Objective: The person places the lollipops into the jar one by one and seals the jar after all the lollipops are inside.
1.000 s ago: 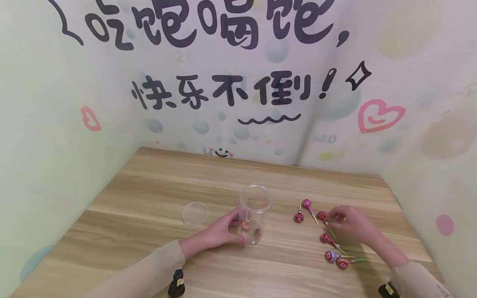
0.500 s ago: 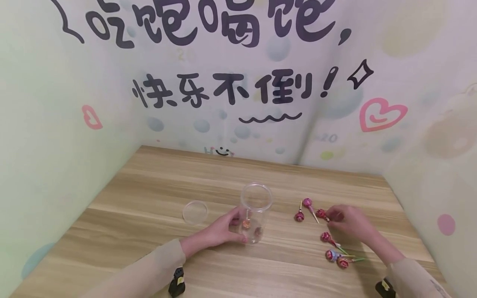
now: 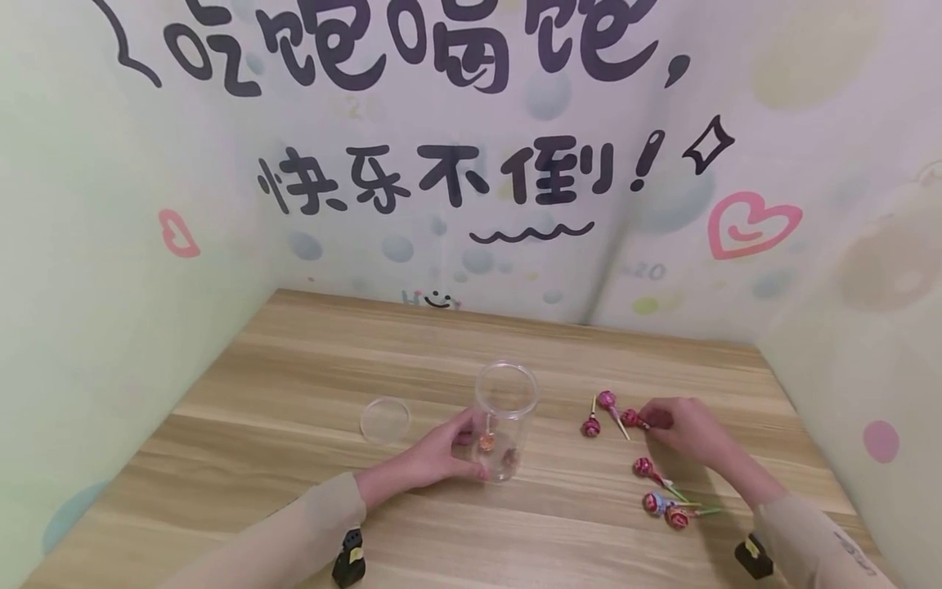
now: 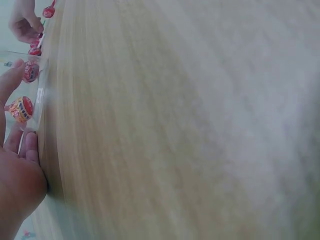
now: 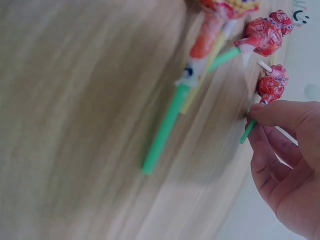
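My left hand [image 3: 441, 456] holds a clear plastic cup [image 3: 521, 429] upright on the table, thumb on the near side and fingers round the left. Inside the cup are two wrapped lollipops, one orange [image 4: 21, 109] and one dark red [image 4: 31, 71]. Over on the right, my right hand [image 3: 695, 432] pinches a red-wrapped lollipop [image 3: 631, 418] between thumb and fingertips; the right wrist view shows its green stick [image 5: 248, 131] in that pinch. Its head lies close beside a pink lollipop [image 3: 606, 400] and a dark red one [image 3: 591, 428].
Nearer the front lie a red lollipop [image 3: 643, 467], a blue-wrapped one [image 3: 652, 504] and another red one [image 3: 677, 518]. A clear round lid [image 3: 385, 420] lies left of the cup. Printed walls [image 3: 441, 270] enclose the wooden table [image 3: 309, 352] at the back and sides.
My right hand has closed on the red lollipop's stick and shifted slightly left and back, turning the lollipop a little. The left hand and cup stay in place.
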The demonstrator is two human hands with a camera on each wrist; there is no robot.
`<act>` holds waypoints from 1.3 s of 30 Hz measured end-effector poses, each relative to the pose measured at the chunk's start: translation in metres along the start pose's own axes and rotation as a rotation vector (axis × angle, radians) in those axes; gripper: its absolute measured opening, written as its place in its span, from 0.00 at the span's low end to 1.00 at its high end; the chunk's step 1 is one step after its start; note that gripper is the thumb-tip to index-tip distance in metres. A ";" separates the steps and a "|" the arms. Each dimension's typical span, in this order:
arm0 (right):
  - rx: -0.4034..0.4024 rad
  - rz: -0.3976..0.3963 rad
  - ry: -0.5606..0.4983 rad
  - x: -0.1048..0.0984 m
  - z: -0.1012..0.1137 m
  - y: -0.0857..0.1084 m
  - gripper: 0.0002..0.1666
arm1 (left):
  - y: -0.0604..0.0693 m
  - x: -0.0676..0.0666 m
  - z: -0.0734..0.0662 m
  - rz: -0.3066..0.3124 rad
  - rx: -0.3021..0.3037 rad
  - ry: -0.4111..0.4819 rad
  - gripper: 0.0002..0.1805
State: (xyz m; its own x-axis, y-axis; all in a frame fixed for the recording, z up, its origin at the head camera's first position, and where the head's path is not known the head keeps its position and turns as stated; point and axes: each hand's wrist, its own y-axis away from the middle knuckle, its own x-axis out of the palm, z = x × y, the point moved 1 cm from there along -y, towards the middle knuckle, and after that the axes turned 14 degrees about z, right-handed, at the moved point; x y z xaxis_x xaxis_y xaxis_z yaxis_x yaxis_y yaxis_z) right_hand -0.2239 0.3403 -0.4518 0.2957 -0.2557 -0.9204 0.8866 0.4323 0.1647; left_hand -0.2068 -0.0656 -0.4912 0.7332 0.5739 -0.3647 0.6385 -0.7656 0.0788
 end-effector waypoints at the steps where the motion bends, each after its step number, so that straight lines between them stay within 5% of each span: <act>1: -0.005 -0.003 0.006 -0.001 0.000 -0.001 0.10 | 0.000 0.000 0.000 -0.001 0.001 0.001 0.41; 25: -0.024 0.011 0.067 -0.017 0.005 -0.007 0.08 | 0.002 0.001 -0.002 -0.006 0.005 0.002 0.42; 39: -0.243 -0.033 0.031 -0.058 0.030 -0.018 0.12 | 0.001 0.000 -0.002 0.003 0.004 0.000 0.39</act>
State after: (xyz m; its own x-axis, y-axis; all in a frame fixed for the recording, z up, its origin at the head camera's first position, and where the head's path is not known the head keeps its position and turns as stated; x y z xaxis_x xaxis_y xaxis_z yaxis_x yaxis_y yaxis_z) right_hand -0.2462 0.3213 -0.3908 0.2537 -0.2481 -0.9349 0.7825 0.6208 0.0476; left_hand -0.2054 -0.0656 -0.4893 0.7349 0.5720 -0.3644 0.6357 -0.7681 0.0763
